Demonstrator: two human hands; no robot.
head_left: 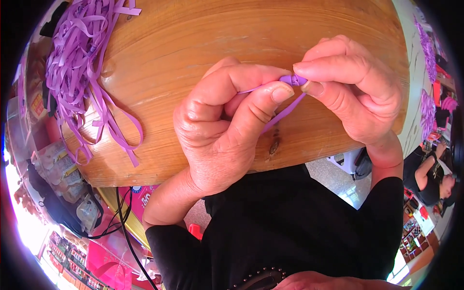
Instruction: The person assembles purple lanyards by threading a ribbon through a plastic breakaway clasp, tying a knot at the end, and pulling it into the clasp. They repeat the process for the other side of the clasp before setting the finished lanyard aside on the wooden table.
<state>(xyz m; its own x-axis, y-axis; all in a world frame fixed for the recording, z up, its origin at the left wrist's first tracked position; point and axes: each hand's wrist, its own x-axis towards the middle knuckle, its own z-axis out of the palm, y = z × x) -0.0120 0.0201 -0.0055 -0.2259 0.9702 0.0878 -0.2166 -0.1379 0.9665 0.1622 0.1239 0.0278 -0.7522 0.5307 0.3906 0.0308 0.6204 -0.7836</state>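
A purple ribbon [293, 80] is stretched between my two hands above the wooden table, its middle wrapped into a small tight roll or knot. My left hand [217, 125] pinches the roll's left end between thumb and forefinger. On the other end, the thumb and forefinger of my right hand [360, 89] are closed as well. One flat tail of the ribbon hangs below the roll and passes behind my left thumb. Part of the ribbon inside my left fingers is hidden.
The wooden table [193, 34] has a curved-looking near edge. A tangled pile of purple ribbons [79, 63] lies at its far left, loose loops trailing toward me. Black cables [123, 217] hang below the left corner. Another person [427, 176] is at the right rim.
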